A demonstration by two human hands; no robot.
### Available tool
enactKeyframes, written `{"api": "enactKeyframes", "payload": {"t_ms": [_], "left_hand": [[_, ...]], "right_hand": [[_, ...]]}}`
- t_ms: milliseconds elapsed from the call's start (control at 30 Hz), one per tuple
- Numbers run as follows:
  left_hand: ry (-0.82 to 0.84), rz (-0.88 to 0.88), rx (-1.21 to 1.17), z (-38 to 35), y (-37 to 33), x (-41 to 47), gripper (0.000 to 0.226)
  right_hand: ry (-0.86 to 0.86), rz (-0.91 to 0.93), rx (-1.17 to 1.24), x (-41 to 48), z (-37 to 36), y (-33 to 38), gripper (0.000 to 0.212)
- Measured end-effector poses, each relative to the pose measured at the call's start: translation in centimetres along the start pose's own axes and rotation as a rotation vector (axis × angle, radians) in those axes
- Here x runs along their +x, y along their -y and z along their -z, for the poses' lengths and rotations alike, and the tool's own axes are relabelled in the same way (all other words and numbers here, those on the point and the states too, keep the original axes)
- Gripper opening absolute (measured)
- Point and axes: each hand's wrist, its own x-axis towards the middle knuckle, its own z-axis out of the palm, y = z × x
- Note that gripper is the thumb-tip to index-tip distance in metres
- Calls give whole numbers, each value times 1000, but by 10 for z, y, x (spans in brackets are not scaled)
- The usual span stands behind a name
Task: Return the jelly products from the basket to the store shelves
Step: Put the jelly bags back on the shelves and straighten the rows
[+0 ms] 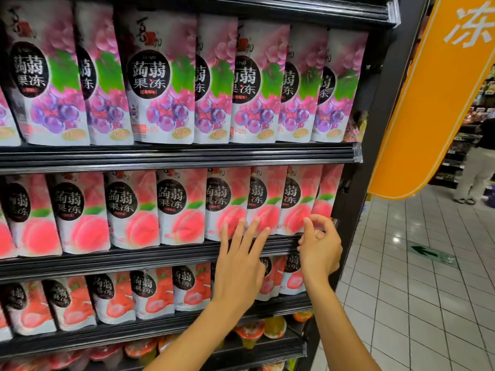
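While you reach into the middle shelf, your left hand lies flat with its fingers straight and spread, the tips touching the lower fronts of two peach pouches near the right end of the row. Your right hand is just beside it at the end of the shelf. Its fingers are curled, with thumb and forefinger forming a ring at the bottom edge of the last pouch. You cannot tell whether they actually pinch that pouch.

The jelly products at your hands are white stand-up pouches. Each has a black oval with white Chinese lettering, a green leaf and a large pink peach below. They stand upright and overlap one another along the whole middle shelf.

One shelf down stands a similar row of red-fruit pouches, partly hidden by your forearms. Lower again, jelly cups with orange and yellow contents sit on the bottom shelves.

Above the peach row, grape pouches fill the upper shelf. They have the same black oval, with purple grapes and green leaves.

To the right, past the dark end of the rack, an orange sign with a white character hangs at a slant. Beyond it the white tiled floor carries a green arrow, and a person in pale trousers stands by far shelves.
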Motion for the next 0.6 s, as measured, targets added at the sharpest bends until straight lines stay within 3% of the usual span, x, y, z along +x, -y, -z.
{"api": "enactKeyframes", "payload": {"t_ms": [300, 600], "left_hand": [[16, -9, 6, 4, 0, 0, 69], [141, -1, -18, 11, 8, -8, 72]], "right_hand": [[-33, -3, 25, -4, -3, 0, 7], [4, -4, 80, -10, -3, 3, 6]]}}
